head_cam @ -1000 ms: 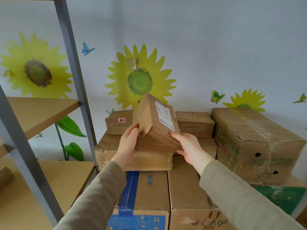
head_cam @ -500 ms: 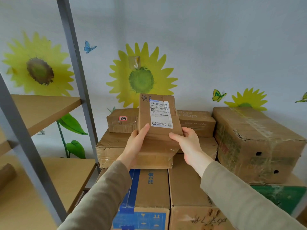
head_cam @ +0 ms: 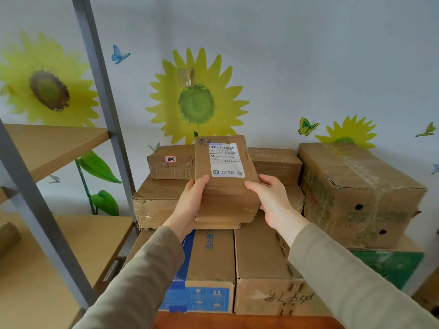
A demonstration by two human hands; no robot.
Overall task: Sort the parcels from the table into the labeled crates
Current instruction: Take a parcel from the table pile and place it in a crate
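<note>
Between the grey rack post (head_cam: 102, 91) on the left and the big battered box (head_cam: 356, 193) on the right, the parcel (head_cam: 225, 193) stands upright in open air, its front toward the camera. Free room lies above it, up along the sunflower wall (head_cam: 285, 55). To the left, the wooden shelf boards (head_cam: 54, 148) jut out near the left sleeve (head_cam: 142, 281).

The left grip (head_cam: 190, 205) holds the parcel's lower left edge with the thumb laid across the front. The right grip (head_cam: 273, 203) holds the lower right edge the same way, so the parcel is clasped between the two. The fingers of both are hidden behind it.

A white shipping label (head_cam: 225, 160) covers the upper front, with handwriting at the top left corner. The print is too small to read.

Behind the parcel, a small box with a pink sticker (head_cam: 171, 162) and a second small box (head_cam: 275, 165) are each partly covered by it. Below it lies a wide flat box (head_cam: 154, 203), its right part hidden by the parcel and the hands. Nearer the camera, a blue-printed box (head_cam: 209, 257) and a plain box (head_cam: 256, 257) with scrawled writing on its front sit side by side, touching. A green box (head_cam: 389, 264) under the big battered one is partly cut off by the right sleeve (head_cam: 356, 281). A red-brown strip (head_cam: 237, 321) runs along the bottom edge of the view; whether it is a tabletop I cannot tell.
</note>
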